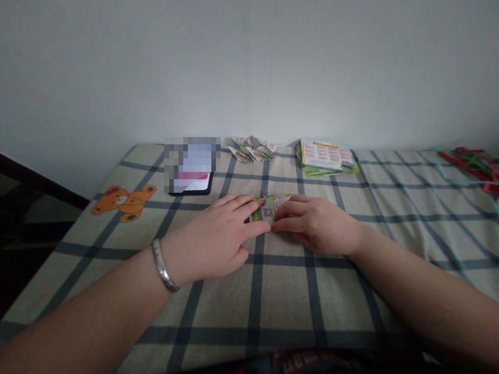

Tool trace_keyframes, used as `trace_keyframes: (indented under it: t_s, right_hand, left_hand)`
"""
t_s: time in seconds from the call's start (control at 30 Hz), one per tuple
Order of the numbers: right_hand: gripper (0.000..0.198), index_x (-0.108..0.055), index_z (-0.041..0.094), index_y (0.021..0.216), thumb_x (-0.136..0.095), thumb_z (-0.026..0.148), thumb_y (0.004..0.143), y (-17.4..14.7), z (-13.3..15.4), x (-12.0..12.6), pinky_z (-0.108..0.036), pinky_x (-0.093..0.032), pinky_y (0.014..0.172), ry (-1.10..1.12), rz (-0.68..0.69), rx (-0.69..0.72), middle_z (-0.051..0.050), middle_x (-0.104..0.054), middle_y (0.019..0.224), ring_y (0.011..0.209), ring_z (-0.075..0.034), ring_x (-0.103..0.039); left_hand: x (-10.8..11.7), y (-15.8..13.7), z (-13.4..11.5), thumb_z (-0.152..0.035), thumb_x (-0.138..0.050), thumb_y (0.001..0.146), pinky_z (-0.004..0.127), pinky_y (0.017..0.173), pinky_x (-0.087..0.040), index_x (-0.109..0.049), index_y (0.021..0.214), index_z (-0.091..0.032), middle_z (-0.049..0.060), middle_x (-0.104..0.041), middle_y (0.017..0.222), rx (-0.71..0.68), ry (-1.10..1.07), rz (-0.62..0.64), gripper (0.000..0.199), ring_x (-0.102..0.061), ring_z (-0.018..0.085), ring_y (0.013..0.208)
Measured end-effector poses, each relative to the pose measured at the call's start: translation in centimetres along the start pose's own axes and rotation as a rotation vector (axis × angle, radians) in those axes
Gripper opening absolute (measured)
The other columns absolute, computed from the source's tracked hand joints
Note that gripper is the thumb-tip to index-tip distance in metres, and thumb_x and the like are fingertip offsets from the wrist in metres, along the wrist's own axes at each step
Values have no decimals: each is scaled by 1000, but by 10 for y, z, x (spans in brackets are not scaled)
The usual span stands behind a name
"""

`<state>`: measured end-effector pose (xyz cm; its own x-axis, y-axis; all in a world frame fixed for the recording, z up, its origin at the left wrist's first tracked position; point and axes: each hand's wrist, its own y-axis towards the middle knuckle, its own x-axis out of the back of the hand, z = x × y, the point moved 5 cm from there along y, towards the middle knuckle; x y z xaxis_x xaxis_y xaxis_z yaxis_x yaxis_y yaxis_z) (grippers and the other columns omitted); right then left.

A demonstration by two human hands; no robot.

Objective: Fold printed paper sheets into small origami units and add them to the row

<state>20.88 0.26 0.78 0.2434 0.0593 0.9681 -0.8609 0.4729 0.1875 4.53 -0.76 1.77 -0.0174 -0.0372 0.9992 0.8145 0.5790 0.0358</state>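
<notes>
A small green-and-white printed paper (268,212) with a QR code lies flat on the checked cloth, partly covered by both hands. My left hand (218,234) wears a silver bangle and rests palm down, fingers stretched out, with its fingertips on the paper's left side. My right hand (323,223) has its fingers bent and pressed together at the paper's right end, gripping that edge. Beyond the hands, folded paper pieces (252,149) with a similar print stand in a small cluster. A stack of printed sheets (327,157) sits to their right.
A phone (191,182) with a lit, partly blurred screen lies at the back left. An orange bear cutout (127,201) is near the left edge. Red and green items (473,165) lie at far right. The checked cloth (218,322) covers the surface up to a pale wall (249,67).
</notes>
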Motion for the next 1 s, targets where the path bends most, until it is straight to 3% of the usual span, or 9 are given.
trace_keyframes:
  t_s: [0.6,1.0]
  right_hand:
    - [29,-69,23,111,-50,13,91,-3,2,11,-32,-48,85,34,71,-49,-4,-67,108,99,-19,-58]
    - [35,-72,25,101,-51,4,81,-9,-7,16,-31,-46,85,50,68,-96,0,-68,108,98,-16,-59]
  left_hand:
    - [2,-2,1,-23,-56,81,49,113,-28,-60,122,-29,3,-52,141,-5,33,-26,41,-43,27,133]
    - [0,-3,10,-13,-51,81,45,113,-34,-64,114,-28,-2,-54,140,-7,-46,-13,38,-46,22,132]
